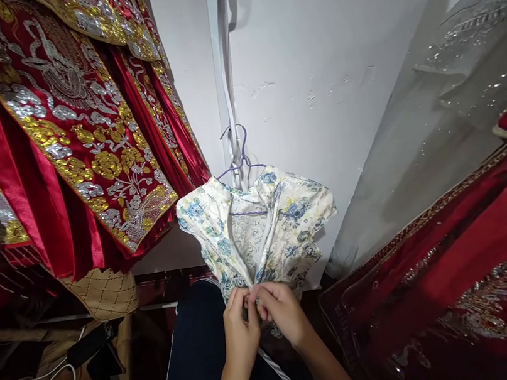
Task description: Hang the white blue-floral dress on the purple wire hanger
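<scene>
A short-sleeved floral blouse (292, 213), cream with blue and yellow flowers, hangs on a purple wire hanger (244, 153) in front of me. Its neckline opens in a V, and the lace-like inside of the back shows through. At the bottom of that V, my left hand (241, 319) and my right hand (278, 310) meet, fingertips pinched together on the front edges. Whatever fastening lies between the fingers is hidden. A striped pale strip (284, 376) runs down below the hands across my dark trousers (193, 332).
Red garments with gold and silver embroidery (104, 149) hang at the left. On the right are a sheer, sparkling white fabric (445, 72) and a beaded red garment (438, 277). A white wall (299, 50) stands behind the blouse. White cables (47, 376) lie at the lower left.
</scene>
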The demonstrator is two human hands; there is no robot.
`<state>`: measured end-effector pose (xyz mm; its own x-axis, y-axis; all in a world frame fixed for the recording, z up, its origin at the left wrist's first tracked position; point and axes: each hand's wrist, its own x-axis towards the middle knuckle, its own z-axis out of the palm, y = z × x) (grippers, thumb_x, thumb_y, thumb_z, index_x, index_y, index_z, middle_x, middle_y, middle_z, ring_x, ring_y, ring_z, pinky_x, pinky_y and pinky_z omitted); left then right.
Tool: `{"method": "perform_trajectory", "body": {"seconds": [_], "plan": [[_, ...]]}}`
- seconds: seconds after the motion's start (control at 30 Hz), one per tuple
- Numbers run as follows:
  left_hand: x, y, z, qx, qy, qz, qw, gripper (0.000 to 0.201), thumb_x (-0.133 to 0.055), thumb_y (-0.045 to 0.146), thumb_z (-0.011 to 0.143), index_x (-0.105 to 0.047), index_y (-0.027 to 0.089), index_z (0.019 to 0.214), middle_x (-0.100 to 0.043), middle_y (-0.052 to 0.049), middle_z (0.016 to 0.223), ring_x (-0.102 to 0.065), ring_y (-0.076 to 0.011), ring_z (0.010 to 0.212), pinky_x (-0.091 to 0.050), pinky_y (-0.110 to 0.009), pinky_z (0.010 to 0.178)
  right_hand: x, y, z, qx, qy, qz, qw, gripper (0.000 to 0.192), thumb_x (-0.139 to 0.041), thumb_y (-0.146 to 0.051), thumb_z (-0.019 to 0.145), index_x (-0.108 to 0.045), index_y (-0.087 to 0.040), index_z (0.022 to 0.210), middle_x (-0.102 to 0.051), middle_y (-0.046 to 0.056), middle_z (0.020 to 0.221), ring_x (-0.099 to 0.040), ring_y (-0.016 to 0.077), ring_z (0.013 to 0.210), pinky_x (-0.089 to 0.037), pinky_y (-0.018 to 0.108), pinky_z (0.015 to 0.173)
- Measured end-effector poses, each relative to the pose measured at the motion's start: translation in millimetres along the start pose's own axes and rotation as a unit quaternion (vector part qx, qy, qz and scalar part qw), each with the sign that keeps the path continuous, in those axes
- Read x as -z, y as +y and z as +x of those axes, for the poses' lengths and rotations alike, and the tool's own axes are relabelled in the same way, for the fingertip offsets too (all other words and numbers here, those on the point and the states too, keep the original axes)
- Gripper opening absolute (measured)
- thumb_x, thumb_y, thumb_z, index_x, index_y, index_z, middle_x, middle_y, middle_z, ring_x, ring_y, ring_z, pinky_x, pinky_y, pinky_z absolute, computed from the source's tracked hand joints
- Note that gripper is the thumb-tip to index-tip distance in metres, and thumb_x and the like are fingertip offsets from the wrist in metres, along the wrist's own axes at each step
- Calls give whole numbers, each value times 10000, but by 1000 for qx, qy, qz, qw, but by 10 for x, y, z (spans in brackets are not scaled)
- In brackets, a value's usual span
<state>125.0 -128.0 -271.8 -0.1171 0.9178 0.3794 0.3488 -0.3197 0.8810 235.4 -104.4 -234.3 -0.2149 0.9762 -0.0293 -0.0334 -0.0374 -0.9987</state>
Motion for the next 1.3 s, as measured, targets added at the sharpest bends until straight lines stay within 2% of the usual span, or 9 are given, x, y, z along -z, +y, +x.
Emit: {"method": "perform_trajectory", "body": {"seconds": [0.13,0.33,0.5,0.63,0.73,0.87,1.07,1.17,1.3], "plan": [[-113,63,-55,4,-35,21,999,206,-438,259,952,-531,195,779,-527,-46,779,-516,-188,740,-388,-283,675,260,-676,357,35,82,78,993,292,-617,-410,831,-630,-151,697,-418,-58,436,-307,72,392,-222,229,402],[-157,56,15,-27,-122,68,990,174,-411,176,925,-537,188,805,-561,-63,810,-526,-193,752,-373,-292,670,354,-1644,886,156,60,152,974,232,-702,-353,797,-661,-125,776,-481,-47,529,-352,41,419,-231,180,384],[289,298,586,-56,-212,47,975,129,-509,225,912,-629,185,938,-612,-42,806,-572,-184,743,-420,-277,689,180,-1534,735,194,62,32,978,266,-596,-376,860,-647,-142,745,-521,-36,489,-401,62,415,-273,184,404],[619,907,1210,-168,-48,7,985,426,-480,302,979,-458,210,1394,-633,-37,927,-597,-168,813,-449,-289,800,101,-1560,615,231,72,-13,970,257,-541,-316,868,-617,-158,680,-446,-57,412,-370,71,396,-278,200,426],[640,1289,1514,-245,-25,57,967,295,-485,327,985,-603,193,1220,-644,-43,931,-593,-169,823,-439,-282,784,64,-1601,647,271,77,-8,960,256,-535,-314,875,-602,-172,673,-436,-60,420,-367,76,408,-278,211,446],[611,1451,1583,-280,-16,88,956,215,-514,314,972,-651,160,910,-634,-34,846,-570,-161,798,-421,-266,755,106,-1269,816,285,114,-19,951,210,-561,-304,836,-589,-182,667,-433,-60,474,-360,84,444,-254,224,456],[1214,1012,1746,-165,265,-178,933,139,-612,248,910,-623,147,815,-586,14,762,-554,-103,716,-443,-203,715,265,-572,685,179,106,-45,977,293,-573,-371,825,-574,-186,599,-435,-48,434,-373,103,426,-256,246,455],[1389,572,1780,35,275,-420,864,157,-485,127,944,-605,132,841,-596,5,700,-585,-93,647,-501,-212,727,171,-441,381,156,66,-30,985,288,-561,-347,840,-589,-186,604,-461,-37,440,-410,112,438,-299,248,475],[1084,-7,1247,213,261,-567,751,352,-306,22,938,-612,116,1086,-704,-72,832,-683,-125,769,-554,-252,776,9,-287,88,134,54,34,989,280,-531,-330,867,-569,-186,629,-434,-46,444,-396,105,443,-303,243,492]]}}
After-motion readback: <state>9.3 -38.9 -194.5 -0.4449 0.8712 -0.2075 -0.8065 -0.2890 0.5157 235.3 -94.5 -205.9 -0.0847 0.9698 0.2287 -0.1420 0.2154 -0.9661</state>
